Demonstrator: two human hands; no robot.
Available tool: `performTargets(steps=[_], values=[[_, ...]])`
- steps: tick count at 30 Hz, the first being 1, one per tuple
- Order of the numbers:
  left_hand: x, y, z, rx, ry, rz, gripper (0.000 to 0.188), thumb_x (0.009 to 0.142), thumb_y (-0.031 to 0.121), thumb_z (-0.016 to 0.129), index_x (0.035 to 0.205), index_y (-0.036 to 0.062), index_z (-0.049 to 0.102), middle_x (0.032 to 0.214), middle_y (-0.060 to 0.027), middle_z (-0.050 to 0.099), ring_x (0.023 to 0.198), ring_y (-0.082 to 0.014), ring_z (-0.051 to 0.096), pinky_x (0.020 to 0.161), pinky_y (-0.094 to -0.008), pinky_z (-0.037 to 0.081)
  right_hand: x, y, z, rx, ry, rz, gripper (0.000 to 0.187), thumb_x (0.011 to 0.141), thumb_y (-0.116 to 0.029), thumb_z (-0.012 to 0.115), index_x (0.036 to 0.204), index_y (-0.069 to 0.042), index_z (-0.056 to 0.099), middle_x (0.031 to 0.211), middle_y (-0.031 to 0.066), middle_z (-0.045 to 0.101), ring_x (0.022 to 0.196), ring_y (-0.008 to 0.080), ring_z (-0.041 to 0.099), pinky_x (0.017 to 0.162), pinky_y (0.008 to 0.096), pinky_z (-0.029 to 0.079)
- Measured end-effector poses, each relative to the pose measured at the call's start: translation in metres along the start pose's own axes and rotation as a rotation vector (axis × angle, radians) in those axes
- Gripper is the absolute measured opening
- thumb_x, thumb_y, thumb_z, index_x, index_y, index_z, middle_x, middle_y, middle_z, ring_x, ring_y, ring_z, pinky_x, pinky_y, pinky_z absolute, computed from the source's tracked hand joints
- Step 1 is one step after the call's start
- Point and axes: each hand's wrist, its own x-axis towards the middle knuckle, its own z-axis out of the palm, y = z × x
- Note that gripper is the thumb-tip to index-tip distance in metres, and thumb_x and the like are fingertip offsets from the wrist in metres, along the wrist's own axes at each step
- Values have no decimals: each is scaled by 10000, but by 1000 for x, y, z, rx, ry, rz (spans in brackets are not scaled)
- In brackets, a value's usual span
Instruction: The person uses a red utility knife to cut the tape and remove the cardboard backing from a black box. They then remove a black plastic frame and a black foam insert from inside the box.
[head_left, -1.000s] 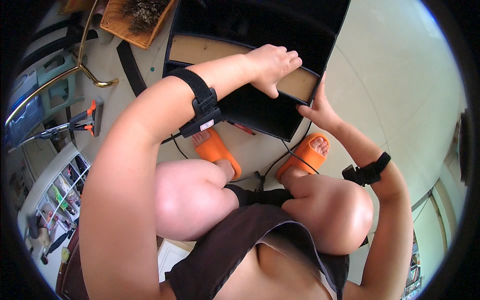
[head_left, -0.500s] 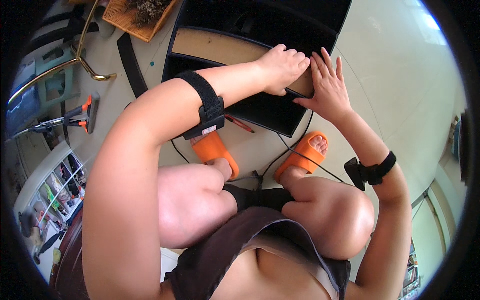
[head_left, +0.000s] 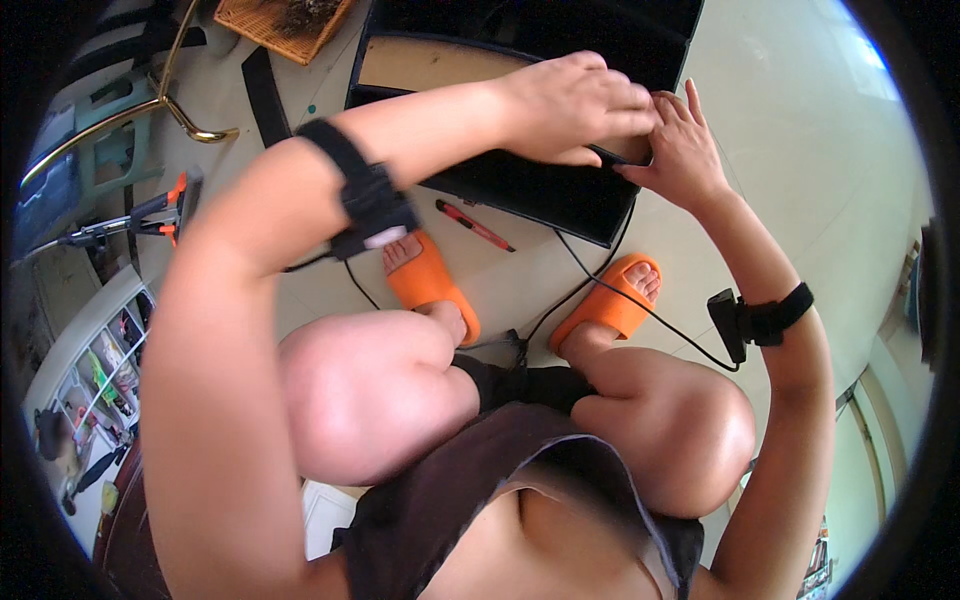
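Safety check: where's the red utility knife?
Head view: red utility knife lies just above centre, on the floor between the black box and left orange slipper.

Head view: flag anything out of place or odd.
The slim red tool looks out of place: it lies on the floor between the black box and the left orange slipper, where it could be trodden on. Nothing looks spilled.

Pale, glossy floor [head_left: 800,260]. At upper left, a woven orange-brown basket [head_left: 262,36] holds dried sprigs [head_left: 308,14]. Below it lies a flat black strip [head_left: 263,100], with a curved gold metal leg [head_left: 164,100] farther left. Lower along the left edge is a white-rimmed, divided organiser [head_left: 75,342] of small items. Near the centre, a slim red tool [head_left: 476,225] lies between two orange slippers [head_left: 430,280]
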Motion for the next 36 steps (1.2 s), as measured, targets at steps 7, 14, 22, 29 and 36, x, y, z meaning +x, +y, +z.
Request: performTargets(steps=[7, 14, 22, 29, 36], values=[[-135, 60, -12, -358, -792, 127, 187, 762, 125, 490, 937, 67, 518, 860, -73, 546, 803, -212, 592, 640, -324, 513, -6, 21, 10, 162, 237, -109, 719, 741, -434, 629, 1292, -63, 354, 1214, 146, 449, 1199, 298, 361, 1057, 432, 218], [-183, 90, 69, -251, -577, -295, 316, 793, 137, 458, 1095, 49, 499, 1112, -130, 518, 1034, -289, 520, 887, -355, 425, 31, 40, -8, 435, 342, 595, 682, 839, -429, 543, 1327, -33, 276, 889, 119, 580, 812, 240, 566, 731, 336, 445], [-155, 89, 37, -493, -907, -291, 334, 809, 138, 450, 1130, 63, 508, 945, -142, 568, 847, -292, 594, 729, -378, 489, 50, 69, 24, 609, 95, 530, 599, 849, -223, 472, 1318, -32, 153, 690, 168, 596, 645, 279, 592, 618, 379, 466], [-80, 52, -66, -438, -470, -414, 374, 837, 224, 497, 1173, 61, 486, 769, -108, 549, 690, -267, 584, 604, -370, 488, 25, 37, 14, 937, -57, 572, 581, 844, -186, 484, 1285, -29, 141, 677, 158, 604, 566, 290, 586, 553, 381, 480], [-15, -14, -42, -99, -454, -301, 317, 846, 175, 509, 1148, 78, 522, 810, -95, 511, 732, -258, 560, 610, -356, 477, 20, 45, 46, 723, 360, 547, 814, 817, -403, 558, 1335, 65, 140, 1053, 215, 545, 926, 288, 552, 816, 366, 439]])
